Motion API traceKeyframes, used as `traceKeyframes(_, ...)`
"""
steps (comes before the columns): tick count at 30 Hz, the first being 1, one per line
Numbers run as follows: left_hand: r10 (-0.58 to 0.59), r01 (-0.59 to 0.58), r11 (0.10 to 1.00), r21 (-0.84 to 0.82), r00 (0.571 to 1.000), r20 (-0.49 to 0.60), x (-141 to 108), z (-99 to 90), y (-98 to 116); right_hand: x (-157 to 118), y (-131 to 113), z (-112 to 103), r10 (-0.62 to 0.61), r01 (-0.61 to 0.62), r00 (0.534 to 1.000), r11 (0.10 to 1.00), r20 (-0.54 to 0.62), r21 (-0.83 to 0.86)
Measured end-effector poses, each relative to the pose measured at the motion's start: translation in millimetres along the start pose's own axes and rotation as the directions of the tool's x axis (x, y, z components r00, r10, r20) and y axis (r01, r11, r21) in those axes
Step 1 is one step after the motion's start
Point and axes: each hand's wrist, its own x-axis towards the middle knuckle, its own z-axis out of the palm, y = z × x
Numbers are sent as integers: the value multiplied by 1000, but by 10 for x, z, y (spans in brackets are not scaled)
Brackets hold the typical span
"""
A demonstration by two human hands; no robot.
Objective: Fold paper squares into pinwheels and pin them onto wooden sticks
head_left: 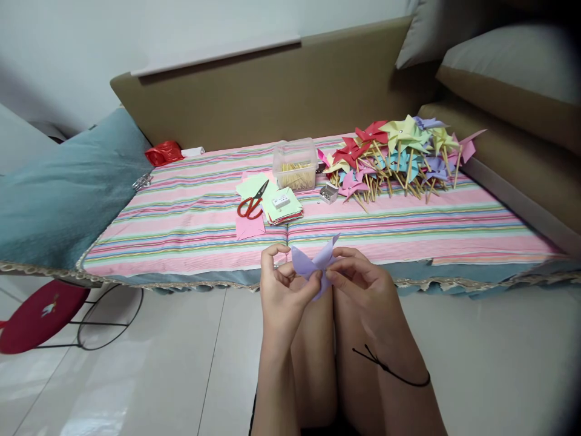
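Forearms [276,393] nearest; lavender paper [318,263] pinched between fingers of left hand [285,287] and right hand [367,287].

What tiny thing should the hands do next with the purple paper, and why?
Perhaps the right hand should ease a raised point of the purple paper toward its middle while the left hand pinches there, because points stick up and both thumbs are near the middle.

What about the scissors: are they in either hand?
No, the red-handled scissors lie beside the paper stack, while the left hand and right hand both hold folded purple paper.
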Motion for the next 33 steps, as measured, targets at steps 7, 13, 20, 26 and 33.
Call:
traceKeyframes(7,-3,3,1000,-13,1000,1,-13,-11,20,-19,23,-3,-6,6,1000,1000,-17,-27)
traceKeyframes(13,-22,22,999,-31,1000,-16,-33,14,17,-17,-44,34,54,-48,998,988,-37,144)
traceKeyframes(20,-23,23,999,-34,1000,13,-45,23,33,-35,-103,16,147,-147,989,968,13,201)
traceKeyframes(26,-19,19,1000,2,1000,14,-54,15,23,-46,-113,26,146,-144,989,976,2,163)
traceKeyframes(33,-12,12,1000,2,1000,14,-67,31,48,-45,-141,33,136,-132,991,974,-8,184)
